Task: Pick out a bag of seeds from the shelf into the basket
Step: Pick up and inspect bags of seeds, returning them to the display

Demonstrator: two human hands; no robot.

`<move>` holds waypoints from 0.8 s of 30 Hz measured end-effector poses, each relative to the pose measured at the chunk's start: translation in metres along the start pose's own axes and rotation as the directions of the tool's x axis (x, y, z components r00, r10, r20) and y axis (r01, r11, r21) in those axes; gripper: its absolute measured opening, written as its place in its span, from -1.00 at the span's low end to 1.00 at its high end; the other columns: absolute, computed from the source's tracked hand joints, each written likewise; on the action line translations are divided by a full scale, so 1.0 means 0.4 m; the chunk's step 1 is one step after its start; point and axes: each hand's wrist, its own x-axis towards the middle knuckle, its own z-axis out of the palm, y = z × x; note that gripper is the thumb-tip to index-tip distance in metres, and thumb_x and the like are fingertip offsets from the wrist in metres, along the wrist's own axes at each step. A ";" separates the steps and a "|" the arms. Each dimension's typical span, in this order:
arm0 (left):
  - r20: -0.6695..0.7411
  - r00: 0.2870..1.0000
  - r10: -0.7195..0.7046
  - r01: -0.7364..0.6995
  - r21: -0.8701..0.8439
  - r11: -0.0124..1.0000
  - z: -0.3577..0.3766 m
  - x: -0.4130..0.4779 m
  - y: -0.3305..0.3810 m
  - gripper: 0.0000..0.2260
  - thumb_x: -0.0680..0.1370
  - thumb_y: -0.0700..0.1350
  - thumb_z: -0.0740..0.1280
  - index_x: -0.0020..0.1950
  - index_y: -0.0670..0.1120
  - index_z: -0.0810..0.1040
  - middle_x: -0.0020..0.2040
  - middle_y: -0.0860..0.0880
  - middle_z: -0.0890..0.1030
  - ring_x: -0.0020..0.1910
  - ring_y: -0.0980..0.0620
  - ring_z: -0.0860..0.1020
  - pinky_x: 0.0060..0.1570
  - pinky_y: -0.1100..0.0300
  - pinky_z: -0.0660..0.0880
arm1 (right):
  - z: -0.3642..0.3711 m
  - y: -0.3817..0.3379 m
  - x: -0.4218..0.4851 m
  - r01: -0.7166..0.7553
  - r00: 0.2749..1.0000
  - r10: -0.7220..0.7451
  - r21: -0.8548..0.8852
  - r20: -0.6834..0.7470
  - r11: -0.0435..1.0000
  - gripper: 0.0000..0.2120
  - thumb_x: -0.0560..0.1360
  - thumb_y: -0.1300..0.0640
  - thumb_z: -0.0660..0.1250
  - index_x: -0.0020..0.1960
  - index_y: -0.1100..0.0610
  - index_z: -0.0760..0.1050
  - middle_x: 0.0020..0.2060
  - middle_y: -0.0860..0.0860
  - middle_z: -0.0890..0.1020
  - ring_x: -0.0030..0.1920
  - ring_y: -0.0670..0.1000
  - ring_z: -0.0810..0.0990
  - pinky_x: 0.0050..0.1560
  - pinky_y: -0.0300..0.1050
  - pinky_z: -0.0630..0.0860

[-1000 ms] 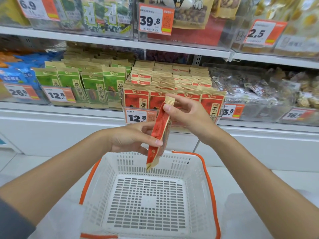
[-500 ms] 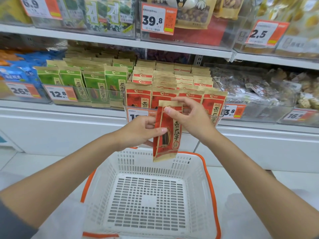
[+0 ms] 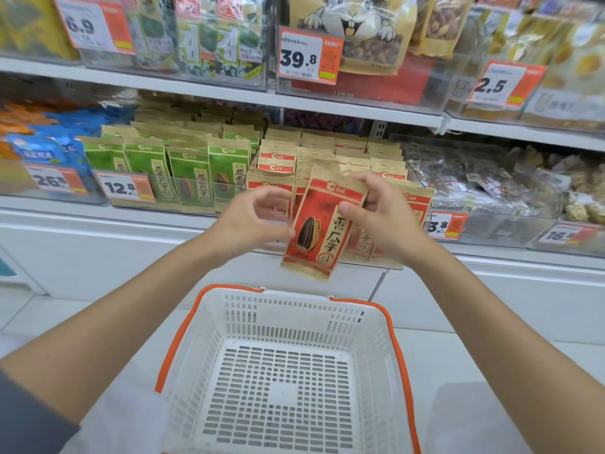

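One red seed bag we held face-on above the basket, prob. for a label check: right hand pinched its top, left hand at its edge, grip unclear.

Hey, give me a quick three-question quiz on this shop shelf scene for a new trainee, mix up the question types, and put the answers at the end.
1. True or false: the red seed bag already lies in the basket.
2. Where does the right hand hold that bag? A) near its top B) at its bottom edge C) not at all
3. Fill in: the price tag in front of the green bags reads ___.
Key: 1 false, it is held up outside the basket; 2 A; 3 12.8.
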 end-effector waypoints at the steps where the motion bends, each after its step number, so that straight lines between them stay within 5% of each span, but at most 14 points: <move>1: -0.094 0.995 0.037 -0.031 0.072 0.997 -0.019 0.009 0.004 -0.58 0.41 -0.25 0.55 0.17 0.06 0.54 0.12 0.05 0.61 0.04 0.14 0.59 -0.11 0.31 0.52 | -0.011 -0.021 0.014 0.027 0.999 -0.028 -0.009 -0.038 1.000 -0.78 0.57 0.28 0.36 0.06 -0.02 0.47 -0.03 -0.06 0.67 -0.07 -0.17 0.67 -0.18 -0.29 0.58; 3: -0.265 0.959 0.101 -0.036 0.240 0.970 -0.054 0.037 0.001 -0.59 0.43 -0.22 0.52 0.20 0.05 0.50 0.18 0.00 0.55 0.07 0.08 0.54 -0.11 0.32 0.48 | -0.031 -0.067 0.054 0.107 0.984 -0.105 0.003 -0.142 0.994 -0.78 0.56 0.30 0.36 0.04 0.00 0.46 -0.04 0.01 0.68 -0.07 -0.09 0.68 -0.15 -0.23 0.61; 5: -0.316 0.943 0.106 0.030 0.396 0.918 -0.078 0.070 -0.019 -0.44 0.42 -0.08 0.55 0.36 0.05 0.43 0.31 -0.04 0.46 0.22 0.00 0.48 0.15 0.12 0.50 | -0.043 -0.115 0.106 0.178 0.954 -0.163 0.038 -0.252 0.983 -0.79 0.56 0.31 0.34 0.01 0.01 0.43 -0.04 0.09 0.67 -0.06 0.00 0.68 -0.14 -0.17 0.63; 7: -0.257 0.966 0.013 0.113 0.467 0.877 -0.090 0.096 -0.044 -0.18 0.35 0.09 0.59 0.52 0.02 0.28 0.42 -0.08 0.38 0.36 -0.07 0.41 0.35 -0.10 0.41 | -0.039 -0.155 0.168 0.228 0.921 -0.207 0.026 -0.329 0.973 -0.82 0.57 0.29 0.32 0.02 0.04 0.41 0.00 0.11 0.66 -0.03 -0.01 0.68 -0.16 -0.17 0.63; 10: -0.131 0.989 -0.064 0.118 0.458 0.881 -0.087 0.122 -0.071 -0.05 0.19 0.32 0.57 0.48 0.11 0.27 0.37 -0.02 0.47 0.31 -0.01 0.48 0.30 -0.12 0.46 | -0.009 -0.166 0.270 0.243 0.902 -0.255 -0.077 -0.349 0.967 -0.84 0.57 0.25 0.33 0.02 0.04 0.41 -0.01 0.04 0.64 0.00 -0.02 0.64 0.03 -0.02 0.62; 13: -0.077 0.997 -0.014 0.048 0.469 0.882 -0.079 0.159 -0.103 -0.11 0.09 0.41 0.52 0.35 0.27 0.30 0.21 0.15 0.56 0.15 0.12 0.58 0.11 -0.08 0.59 | 0.035 -0.141 0.349 0.227 0.928 -0.258 -0.143 -0.268 0.963 -0.82 0.57 0.25 0.32 -0.02 -0.03 0.42 -0.04 0.00 0.63 -0.01 0.02 0.62 0.05 0.05 0.59; 17: -0.118 0.991 0.058 0.012 0.519 0.855 -0.066 0.177 -0.122 -0.15 0.28 0.26 0.57 0.46 0.13 0.25 0.31 0.08 0.48 0.22 0.05 0.54 0.15 -0.08 0.56 | 0.094 -0.075 0.402 0.191 0.975 -0.213 -0.261 -0.059 0.946 -0.90 0.59 0.26 0.29 0.02 0.07 0.46 -0.16 -0.10 0.56 -0.20 -0.18 0.54 -0.11 -0.16 0.47; 20: -0.136 0.988 0.077 0.003 0.509 0.861 -0.061 0.185 -0.141 -0.18 0.30 0.23 0.57 0.44 0.11 0.26 0.27 0.06 0.47 0.17 0.03 0.56 0.12 -0.08 0.57 | 0.128 -0.033 0.412 0.157 0.984 -0.097 -0.476 0.148 0.865 -0.90 0.61 0.18 0.28 0.04 0.06 0.57 -0.02 -0.01 0.64 -0.01 -0.02 0.58 0.10 -0.06 0.49; 24: -0.149 0.985 0.088 0.002 0.520 0.854 -0.057 0.191 -0.148 -0.13 0.29 0.26 0.57 0.47 0.14 0.21 0.27 0.05 0.47 0.15 0.02 0.57 0.10 -0.08 0.58 | 0.138 -0.016 0.414 0.167 0.970 -0.021 -0.604 0.241 0.780 -0.85 0.58 0.13 0.36 0.04 0.11 0.70 -0.06 -0.05 0.69 -0.03 -0.03 0.61 0.05 -0.16 0.49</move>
